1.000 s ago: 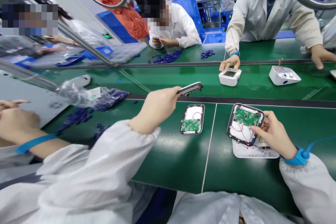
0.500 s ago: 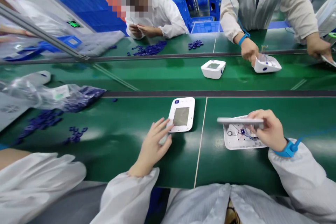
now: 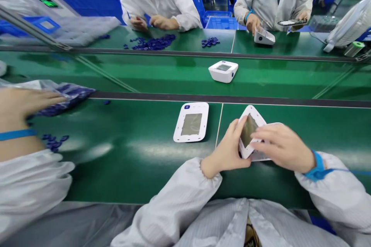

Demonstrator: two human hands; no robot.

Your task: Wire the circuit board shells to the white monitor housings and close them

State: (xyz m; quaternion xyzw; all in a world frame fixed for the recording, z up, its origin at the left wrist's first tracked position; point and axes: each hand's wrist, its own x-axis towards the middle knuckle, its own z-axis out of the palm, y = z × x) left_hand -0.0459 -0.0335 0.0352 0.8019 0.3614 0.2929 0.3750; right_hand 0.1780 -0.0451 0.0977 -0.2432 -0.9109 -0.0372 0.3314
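Observation:
My left hand (image 3: 227,148) is closed around the left edge of a white front cover (image 3: 255,114) with a greyish display window, tilted up towards me. My right hand (image 3: 285,146) reaches across the cover's lower right edge, its slightly blurred fingers stretched out over the window; its thumb is hidden. Partly covered beneath is a white housing (image 3: 275,124). Left of my hands, another white cover (image 3: 191,122) with a dark blue button lies flat on the green worktop (image 3: 139,154).
At left, a neighbour's hand (image 3: 26,104) reaches over a plastic bag of blue parts (image 3: 69,94); loose blue parts (image 3: 53,142) lie nearby. An assembled white device (image 3: 223,71) sits on the middle green strip. Two people work opposite, beside blue part piles (image 3: 156,42).
My left hand has moved right from the flat cover onto the one my right hand held, which now tilts face up. Opposite, a co-worker has drawn a housing back. A neighbour's hand has appeared at left.

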